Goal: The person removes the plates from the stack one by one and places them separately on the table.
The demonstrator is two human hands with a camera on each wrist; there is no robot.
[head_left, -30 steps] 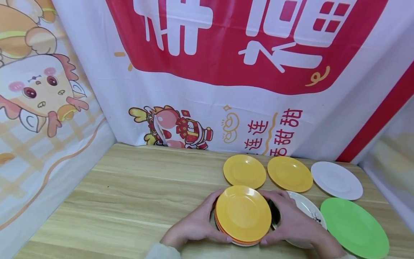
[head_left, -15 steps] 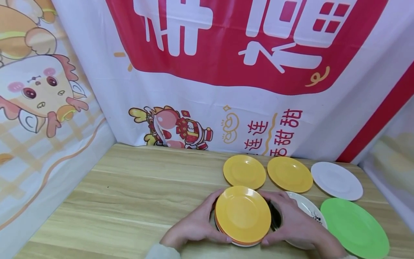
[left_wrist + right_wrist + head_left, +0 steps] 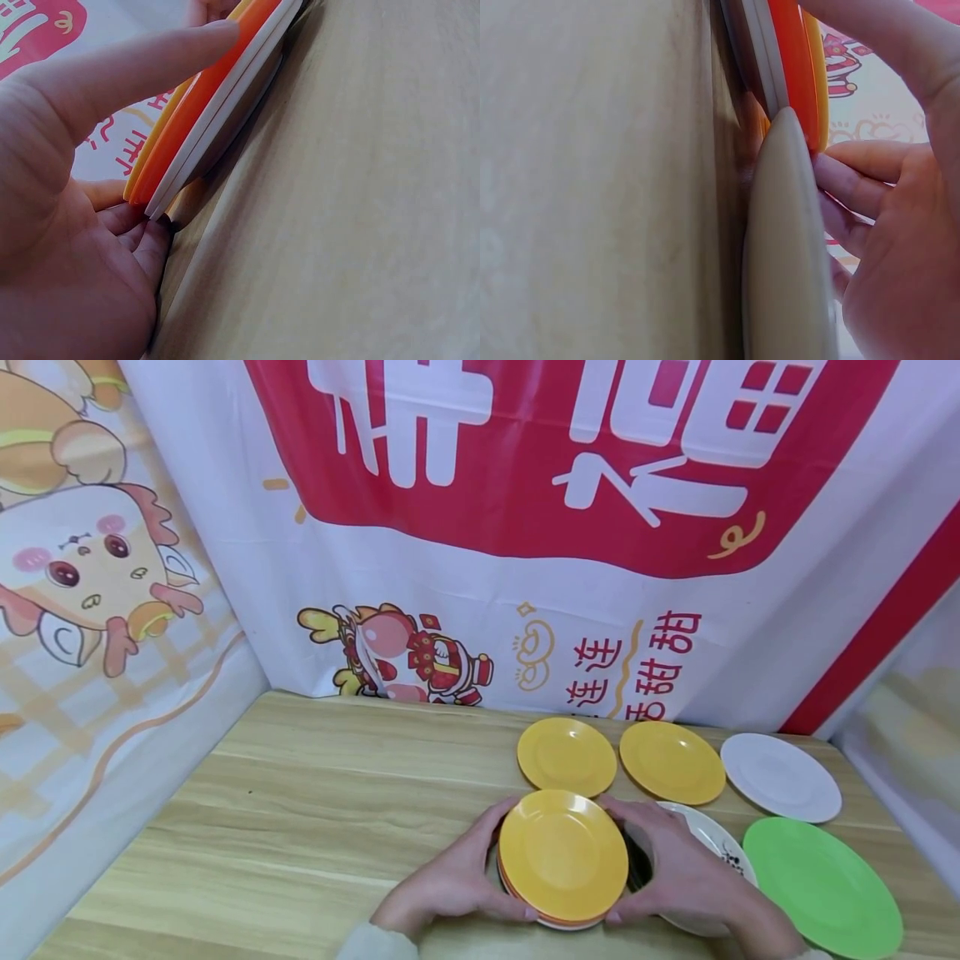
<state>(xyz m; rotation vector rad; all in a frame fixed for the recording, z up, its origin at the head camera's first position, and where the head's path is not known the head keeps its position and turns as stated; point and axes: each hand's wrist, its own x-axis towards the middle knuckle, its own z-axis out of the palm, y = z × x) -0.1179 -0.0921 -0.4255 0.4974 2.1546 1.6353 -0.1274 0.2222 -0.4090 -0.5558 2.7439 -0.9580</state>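
Between both hands sits a small stack of round plates, topped by a yellow plate (image 3: 564, 856). Below it show an orange plate (image 3: 201, 109) and white plate rims (image 3: 227, 105), with a darker underside beneath them. My left hand (image 3: 465, 872) holds the stack's left side, thumb at the near rim and fingers round the far side. The right hand (image 3: 678, 868) grips the opposite side the same way. Under and beside the right hand lies a white plate with a dark drawn pattern (image 3: 716, 839), partly hidden by that hand; its edge overlaps the stack in the right wrist view.
Two yellow plates (image 3: 567, 757) and a white plate (image 3: 782, 777) line the back of the wooden table (image 3: 300, 827). A larger green plate (image 3: 822, 887) lies at the right. Behind the table hangs a printed red and white cloth (image 3: 450, 543).
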